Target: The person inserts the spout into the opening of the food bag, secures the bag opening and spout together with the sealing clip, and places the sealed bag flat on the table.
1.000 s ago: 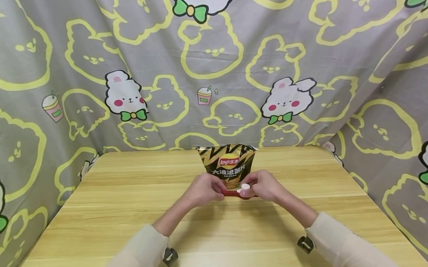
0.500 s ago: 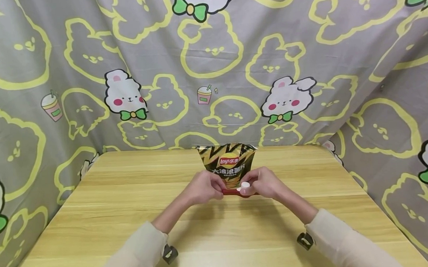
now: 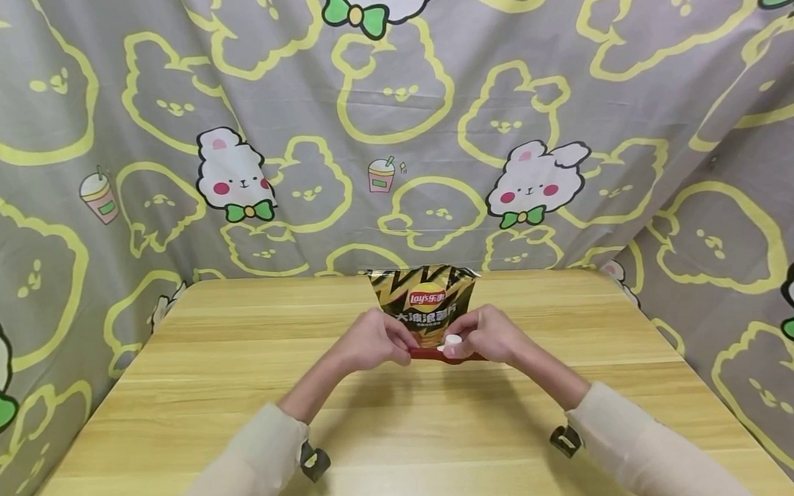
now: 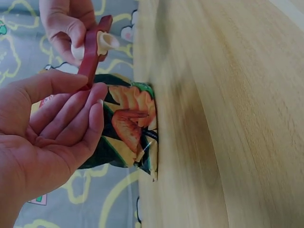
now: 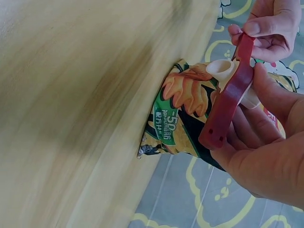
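A dark red bag clip (image 3: 429, 354) with a cream pour spout (image 5: 220, 69) and a white round cap (image 3: 453, 340) is held level between both hands. My left hand (image 3: 370, 341) pinches one end of it between thumb and fingers. Near its middle, by the cap, my right hand (image 3: 488, 335) grips it with thumb and fingers; its other end sticks out free in the right wrist view. Just beyond the clip, a black and gold Lay's chip bag (image 3: 425, 291) stands upright on the table. The hands hide the bag's lower sides in the head view.
The wooden table (image 3: 407, 442) spreads out below and to both sides of the hands. A grey curtain (image 3: 308, 95) with yellow cartoon outlines hangs behind and beside it. The bag stands near the table's far edge. Dark wrist bands (image 3: 314, 460) circle the sleeves.
Both hands and the clip have risen slightly in the head view, away from the body. Their hold on the clip looks the same, and the chip bag stays in place.
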`<action>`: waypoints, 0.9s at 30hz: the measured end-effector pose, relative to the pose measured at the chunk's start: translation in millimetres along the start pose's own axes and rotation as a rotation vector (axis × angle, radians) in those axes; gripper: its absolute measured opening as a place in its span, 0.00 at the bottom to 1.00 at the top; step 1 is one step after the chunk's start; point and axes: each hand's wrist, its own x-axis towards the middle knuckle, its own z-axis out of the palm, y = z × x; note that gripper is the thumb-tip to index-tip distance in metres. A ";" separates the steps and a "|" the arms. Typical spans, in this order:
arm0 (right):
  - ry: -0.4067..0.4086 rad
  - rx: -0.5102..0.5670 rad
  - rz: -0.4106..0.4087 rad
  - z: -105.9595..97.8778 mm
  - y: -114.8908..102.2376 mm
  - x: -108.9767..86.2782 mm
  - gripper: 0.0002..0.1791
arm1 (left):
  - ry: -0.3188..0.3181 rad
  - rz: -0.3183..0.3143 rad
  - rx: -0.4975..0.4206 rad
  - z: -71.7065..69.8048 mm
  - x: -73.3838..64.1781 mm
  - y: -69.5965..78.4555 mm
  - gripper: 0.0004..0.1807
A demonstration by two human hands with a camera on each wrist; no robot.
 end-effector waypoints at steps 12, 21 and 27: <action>-0.038 0.022 0.000 -3.9 5.2 0.4 0.15 | -0.081 0.007 0.025 0.3 1.0 -0.1 0.09; 0.005 0.016 0.009 0.9 10.9 -2.4 0.12 | -0.048 0.097 0.099 10.8 0.4 2.0 0.13; 0.027 -0.006 -0.009 3.5 12.3 -1.6 0.13 | -0.028 0.125 0.127 12.4 0.2 2.2 0.12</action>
